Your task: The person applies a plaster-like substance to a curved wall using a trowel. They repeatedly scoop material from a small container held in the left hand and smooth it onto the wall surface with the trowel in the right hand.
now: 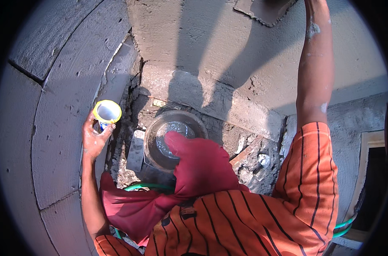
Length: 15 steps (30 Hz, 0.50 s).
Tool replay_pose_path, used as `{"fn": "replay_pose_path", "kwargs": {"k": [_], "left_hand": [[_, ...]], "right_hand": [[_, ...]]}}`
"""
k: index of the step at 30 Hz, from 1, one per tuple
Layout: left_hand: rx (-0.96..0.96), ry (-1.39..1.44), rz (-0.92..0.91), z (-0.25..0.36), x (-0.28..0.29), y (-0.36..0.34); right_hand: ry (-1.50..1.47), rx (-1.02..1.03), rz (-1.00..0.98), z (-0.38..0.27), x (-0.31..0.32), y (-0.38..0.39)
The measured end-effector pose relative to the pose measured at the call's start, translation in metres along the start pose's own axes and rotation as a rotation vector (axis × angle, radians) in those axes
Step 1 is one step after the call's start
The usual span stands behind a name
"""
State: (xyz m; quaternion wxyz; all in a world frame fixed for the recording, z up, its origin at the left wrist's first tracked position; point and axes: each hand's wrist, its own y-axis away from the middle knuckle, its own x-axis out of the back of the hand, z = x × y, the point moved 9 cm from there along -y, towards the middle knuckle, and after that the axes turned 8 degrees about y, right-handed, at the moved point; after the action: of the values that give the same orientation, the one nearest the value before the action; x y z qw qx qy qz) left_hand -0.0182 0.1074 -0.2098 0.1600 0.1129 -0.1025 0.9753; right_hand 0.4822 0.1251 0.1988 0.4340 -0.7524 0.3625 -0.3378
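My left hand is wrapped round a small plastic cup with a yellow rim, a pale inside and some blue on its side. The cup is held upright near the grey block wall on the left, and whitish smears mark my fingers. My right arm is stretched up toward the wall in front, with pale splashes on the skin. The upper edge of the picture cuts off my right hand, so its fingers and anything in them are hidden. Close to it on the wall is a rough-edged grey patch.
Below me stands a round bucket with water in it, partly behind my red-clad knee. Rubble and a flat grey block lie around it. A green hose runs behind my legs. At right is a framed opening.
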Motion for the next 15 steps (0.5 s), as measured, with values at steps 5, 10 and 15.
{"fn": "replay_pose_path", "kwargs": {"k": [5,10,15], "left_hand": [[0.029,-0.026,-0.058,-0.011,-0.009,0.001],[0.036,-0.135,-0.093,-0.004,-0.03,-0.004],[0.024,-0.075,-0.135,-0.005,-0.04,-0.002]], "right_hand": [[0.023,-0.273,0.046,0.069,0.027,0.127],[0.101,-0.519,0.006,0.161,0.025,0.262],[0.055,-0.411,-0.019,0.131,0.044,0.2]]}}
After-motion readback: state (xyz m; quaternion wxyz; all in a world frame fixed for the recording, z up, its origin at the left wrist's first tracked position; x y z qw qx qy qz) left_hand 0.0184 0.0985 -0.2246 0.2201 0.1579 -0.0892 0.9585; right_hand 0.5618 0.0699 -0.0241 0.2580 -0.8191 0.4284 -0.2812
